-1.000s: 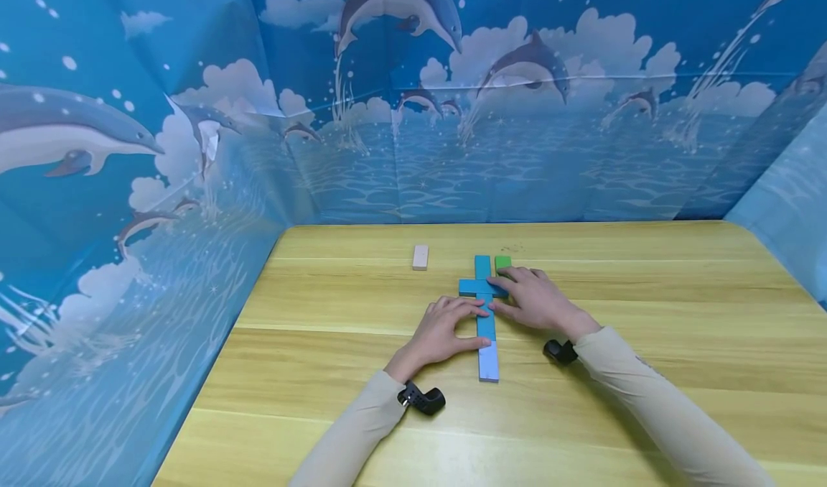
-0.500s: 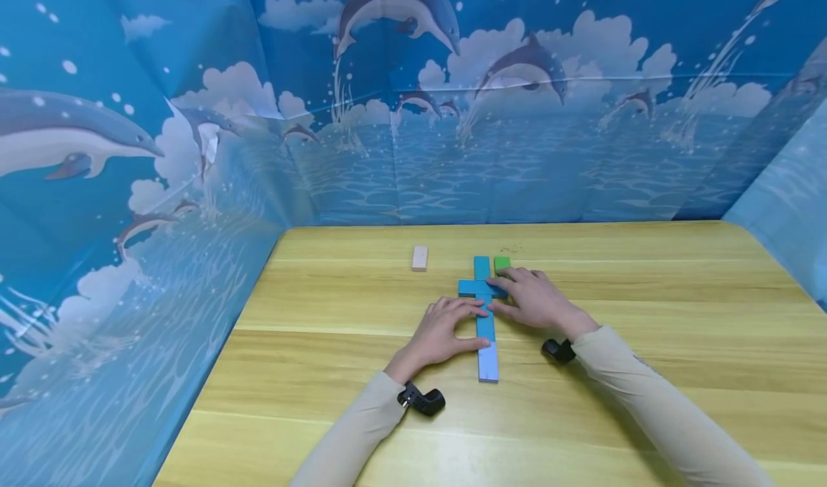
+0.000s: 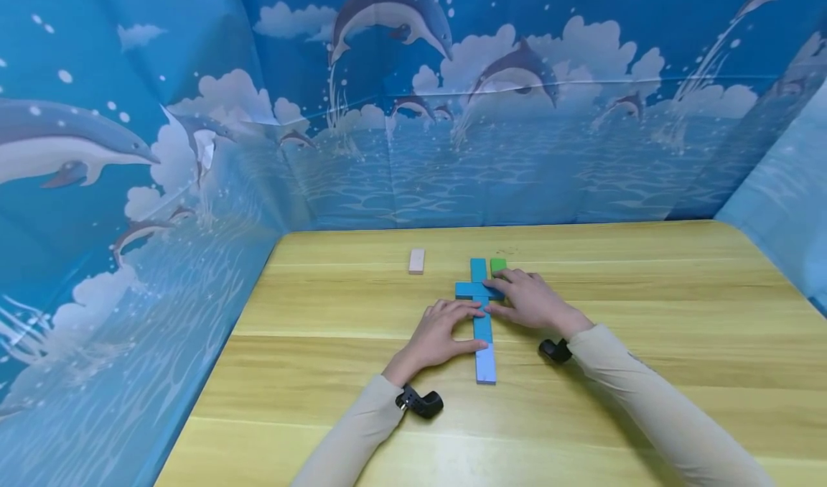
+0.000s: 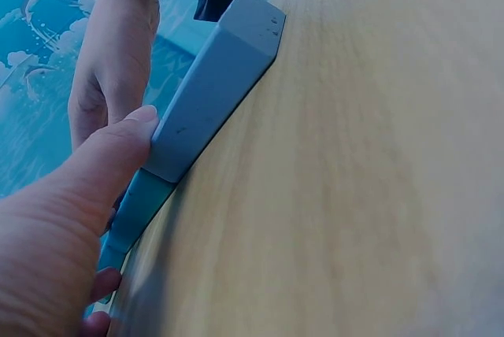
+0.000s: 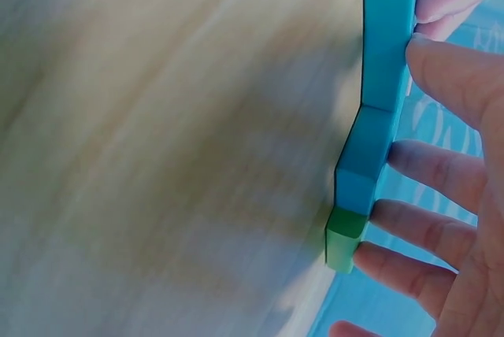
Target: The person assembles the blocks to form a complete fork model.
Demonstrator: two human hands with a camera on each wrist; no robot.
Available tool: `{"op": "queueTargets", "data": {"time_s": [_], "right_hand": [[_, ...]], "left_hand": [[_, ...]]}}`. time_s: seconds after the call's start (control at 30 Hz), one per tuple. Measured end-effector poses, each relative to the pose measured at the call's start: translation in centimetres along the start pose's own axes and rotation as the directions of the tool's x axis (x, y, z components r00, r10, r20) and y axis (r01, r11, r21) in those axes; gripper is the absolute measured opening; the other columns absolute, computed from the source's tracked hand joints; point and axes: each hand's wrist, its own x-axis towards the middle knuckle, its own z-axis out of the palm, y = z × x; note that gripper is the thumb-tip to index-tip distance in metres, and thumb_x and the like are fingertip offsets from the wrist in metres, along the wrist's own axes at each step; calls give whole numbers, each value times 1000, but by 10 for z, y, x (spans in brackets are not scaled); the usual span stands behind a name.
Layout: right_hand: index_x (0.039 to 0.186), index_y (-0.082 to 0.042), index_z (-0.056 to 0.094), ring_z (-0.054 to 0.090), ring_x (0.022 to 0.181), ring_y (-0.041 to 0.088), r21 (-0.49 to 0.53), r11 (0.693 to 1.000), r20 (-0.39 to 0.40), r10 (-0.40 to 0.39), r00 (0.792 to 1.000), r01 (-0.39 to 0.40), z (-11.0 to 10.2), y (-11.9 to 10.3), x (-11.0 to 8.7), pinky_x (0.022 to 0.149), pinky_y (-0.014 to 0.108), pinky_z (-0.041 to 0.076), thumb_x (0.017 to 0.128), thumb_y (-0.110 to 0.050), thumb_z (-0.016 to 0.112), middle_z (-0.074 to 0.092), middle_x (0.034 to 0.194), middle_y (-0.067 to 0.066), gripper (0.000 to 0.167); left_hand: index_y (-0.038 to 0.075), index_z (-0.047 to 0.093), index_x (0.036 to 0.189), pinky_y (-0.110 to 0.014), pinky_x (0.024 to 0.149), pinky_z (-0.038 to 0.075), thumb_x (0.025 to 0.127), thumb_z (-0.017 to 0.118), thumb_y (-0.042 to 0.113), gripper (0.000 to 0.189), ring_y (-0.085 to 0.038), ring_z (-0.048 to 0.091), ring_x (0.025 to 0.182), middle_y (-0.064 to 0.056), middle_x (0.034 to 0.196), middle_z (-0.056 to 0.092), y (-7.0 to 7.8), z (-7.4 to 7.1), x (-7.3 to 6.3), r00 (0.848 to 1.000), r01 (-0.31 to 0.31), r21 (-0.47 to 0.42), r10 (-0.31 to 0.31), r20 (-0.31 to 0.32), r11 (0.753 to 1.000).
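Blue blocks lie flat as a cross: an upper block (image 3: 477,268), a crossbar (image 3: 464,291) and a lower block (image 3: 483,331). A lavender block (image 3: 486,368) continues the line toward the person. My left hand (image 3: 434,335) is at the left side, its thumb touching near the blue-lavender joint and its fingers reaching the lower block. My right hand (image 3: 535,302) spreads its fingers over the crossbar's right arm, the thumb at the lower block. In the right wrist view, its fingertips touch the blue blocks and the small green block (image 5: 345,235), partly covered in the head view.
A pale pinkish block (image 3: 416,261) lies apart, up and left of the cross, on the wood-grain table (image 3: 310,372). A blue curtain with dolphins (image 3: 362,164) hangs behind the table and along its sides. Each wrist wears a black camera.
The head view has shifted slightly, so the whole scene sits a little lower and further left. Hands and blocks keep the same positions relative to each other.
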Motion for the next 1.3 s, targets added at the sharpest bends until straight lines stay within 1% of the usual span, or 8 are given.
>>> {"op": "queueTargets", "data": {"time_s": [0.27,0.83,1.07,1.3], "right_hand": [[136,-9,53,44,121,41,12,1000,4,2,1000,-2,-1,0,1,93,62,33,91,-43,61,49,132,21,57],[134,-8,55,48,117,39,14,1000,-2,-11,1000,11,-1,2,2,89,61,36,91,-41,62,50,130,19,55],[134,-8,55,48,117,39,21,1000,9,1,1000,-1,-2,1,1,91,60,36,91,-41,63,50,130,18,55],[134,-8,55,48,116,38,27,1000,3,1,1000,-1,-2,1,1,90,60,36,91,-41,63,51,129,18,54]], "left_hand": [[30,55,133,-37,98,31,86,59,58,55,-14,37,126,16,141,42,-3,2,1,1000,-1,5,1,9,1000],[26,55,133,-36,99,31,89,58,55,53,-15,37,127,11,142,43,5,-2,2,1000,-11,52,10,25,999],[26,55,134,-36,99,32,89,56,56,54,-15,38,126,10,141,43,4,-1,2,999,-25,73,23,22,997],[26,53,135,-36,97,33,90,53,58,55,-15,38,126,10,142,42,3,0,3,999,-31,80,29,26,996]]}}
